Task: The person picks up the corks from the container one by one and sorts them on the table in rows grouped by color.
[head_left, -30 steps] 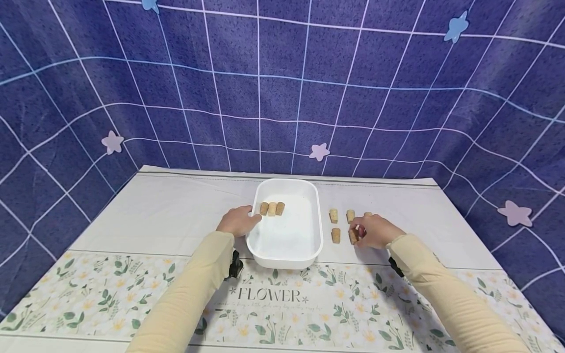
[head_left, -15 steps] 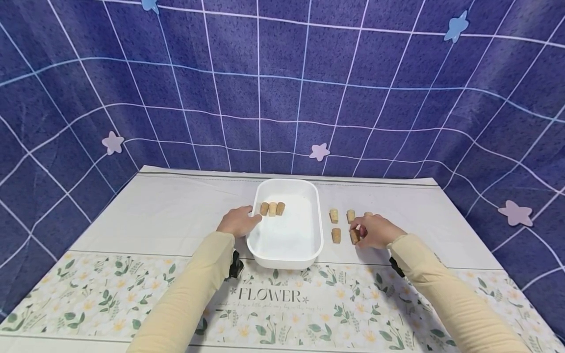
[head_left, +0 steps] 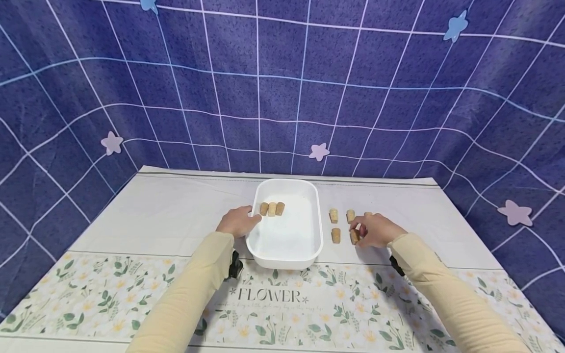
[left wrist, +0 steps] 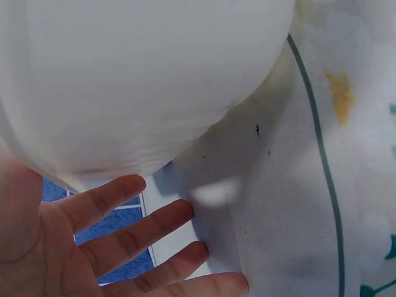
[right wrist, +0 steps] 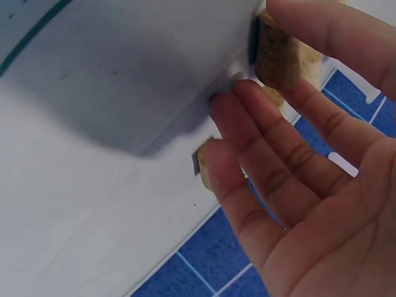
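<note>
A white plastic tub [head_left: 293,240] stands mid-table, with three cork stoppers [head_left: 272,209] side by side near its left wall. My left hand [head_left: 239,221] holds the tub's left side, thumb over the rim; in the left wrist view its index finger [left wrist: 117,190] lies against the outer wall while the other fingers spread straight. To the right of the tub, my right hand [head_left: 375,230] pinches a brown cork stopper [right wrist: 276,55] between thumb and index finger, at the table surface. Its other fingers reach past the cork, loosely bent.
Beside the held cork is another brown cork [head_left: 336,235]. Behind them is a row of paler corks [head_left: 333,215], the rightmost partly hidden by my right hand. A flower-printed cloth [head_left: 269,314] covers the table front. A blue gridded curtain [head_left: 282,98] rises behind.
The cork in my right hand has shifted very slightly to the right with the fingers since a second ago. My left hand and the tub stay put.
</note>
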Tool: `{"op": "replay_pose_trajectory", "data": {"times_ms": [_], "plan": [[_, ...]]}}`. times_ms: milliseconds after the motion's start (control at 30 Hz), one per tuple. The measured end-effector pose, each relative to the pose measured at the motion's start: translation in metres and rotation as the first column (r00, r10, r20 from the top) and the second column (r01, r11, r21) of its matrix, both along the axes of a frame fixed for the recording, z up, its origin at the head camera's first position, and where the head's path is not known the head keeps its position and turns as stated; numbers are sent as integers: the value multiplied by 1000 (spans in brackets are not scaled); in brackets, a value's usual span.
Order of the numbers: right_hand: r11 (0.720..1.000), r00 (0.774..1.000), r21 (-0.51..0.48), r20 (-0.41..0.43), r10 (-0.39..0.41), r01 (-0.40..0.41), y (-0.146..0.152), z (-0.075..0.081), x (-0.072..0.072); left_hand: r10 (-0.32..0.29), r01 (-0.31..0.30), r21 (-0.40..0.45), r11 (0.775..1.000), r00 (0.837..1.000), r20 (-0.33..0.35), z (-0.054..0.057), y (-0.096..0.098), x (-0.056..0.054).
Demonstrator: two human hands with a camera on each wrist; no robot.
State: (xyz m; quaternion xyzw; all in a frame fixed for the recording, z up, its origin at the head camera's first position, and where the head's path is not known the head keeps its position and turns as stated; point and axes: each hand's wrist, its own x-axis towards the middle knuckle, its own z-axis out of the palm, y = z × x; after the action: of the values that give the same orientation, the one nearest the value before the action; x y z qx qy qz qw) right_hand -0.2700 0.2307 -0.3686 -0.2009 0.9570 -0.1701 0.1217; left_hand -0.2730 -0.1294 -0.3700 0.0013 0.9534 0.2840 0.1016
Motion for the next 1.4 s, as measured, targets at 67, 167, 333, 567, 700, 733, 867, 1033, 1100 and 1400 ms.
{"op": "replay_pose_trajectory", "data": {"times_ms": [67,167,333,567,700,733,867,1033,1100,1400], "plan": [[1000,1000,3,-2,6,-6,0,3,0,-2,2,0,1000,1000,-1,0,0,0],[1000,1000,6,-19,13,-13,0,9,-2,-2,2,1,1000,1000,-3,1,-1,0],[999,997,17,-69,31,-30,0,18,-4,4,-4,7,1000,1000,7,1,0,0],[999,991,3,-126,48,-48,-7,29,-7,-1,1,5,1000,1000,5,3,1,0],[998,988,-3,-142,56,-57,-14,37,-8,-3,3,6,1000,1000,10,4,0,1],[998,988,-7,-144,57,-59,-16,39,-9,1,-1,10,1000,1000,14,4,0,1],[998,987,-9,-153,53,-55,-26,47,-10,5,-5,16,1000,1000,22,4,1,1],[998,982,-9,-178,60,-62,-41,53,-13,10,-10,12,1000,1000,23,5,1,3],[998,981,-13,-181,64,-68,-47,54,-15,15,-16,10,1000,1000,24,5,0,3],[996,977,1,-196,85,-87,-76,62,-21,12,-13,10,1000,1000,24,3,0,1]]}}
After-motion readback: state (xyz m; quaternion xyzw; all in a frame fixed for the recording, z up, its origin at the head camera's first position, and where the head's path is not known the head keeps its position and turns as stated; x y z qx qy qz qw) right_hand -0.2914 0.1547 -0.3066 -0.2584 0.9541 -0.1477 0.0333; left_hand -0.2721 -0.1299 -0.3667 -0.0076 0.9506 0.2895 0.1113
